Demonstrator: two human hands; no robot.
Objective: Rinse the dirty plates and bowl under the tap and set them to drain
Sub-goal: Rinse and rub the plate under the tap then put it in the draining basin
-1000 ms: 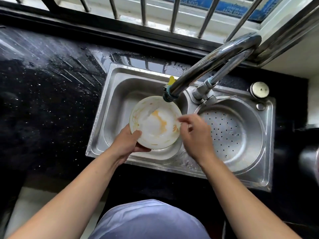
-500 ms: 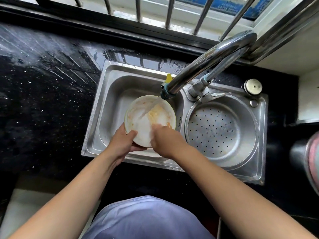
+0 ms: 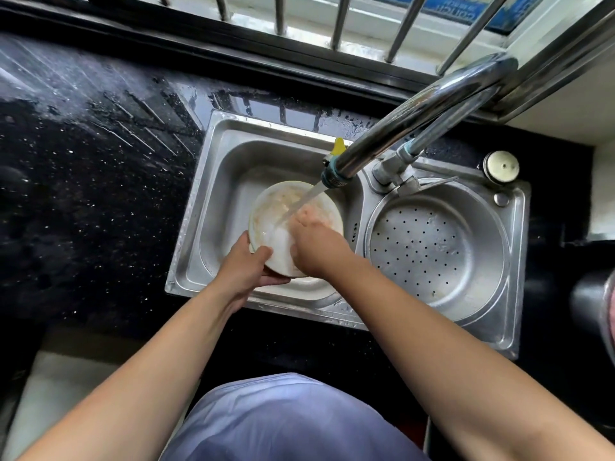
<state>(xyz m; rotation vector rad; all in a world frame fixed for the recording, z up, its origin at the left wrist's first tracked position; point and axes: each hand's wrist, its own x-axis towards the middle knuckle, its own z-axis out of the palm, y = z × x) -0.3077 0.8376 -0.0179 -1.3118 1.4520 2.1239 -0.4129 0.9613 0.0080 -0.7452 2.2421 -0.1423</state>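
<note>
A white plate [image 3: 271, 209] smeared with orange food residue is held over the left sink basin [image 3: 229, 181]. Water streams from the tap spout [image 3: 332, 179] onto its face. My left hand [image 3: 248, 266] grips the plate's near rim, thumb on top. My right hand [image 3: 314, 244] lies flat on the plate's surface with the fingers under the stream. Another white dish edge [image 3: 307, 281] shows beneath the plate, mostly hidden by my hands.
The right round basin holds a perforated steel drain tray [image 3: 429, 247]. A curved chrome tap [image 3: 416, 111] arches over the sink from the back right. Wet black countertop [image 3: 83, 161] lies to the left. Barred window behind. A round cap [image 3: 502, 166] sits at the sink's back right corner.
My right hand has moved from the plate's right edge onto its face, rubbing under the running water. The orange smear has thinned. My left hand keeps its hold.
</note>
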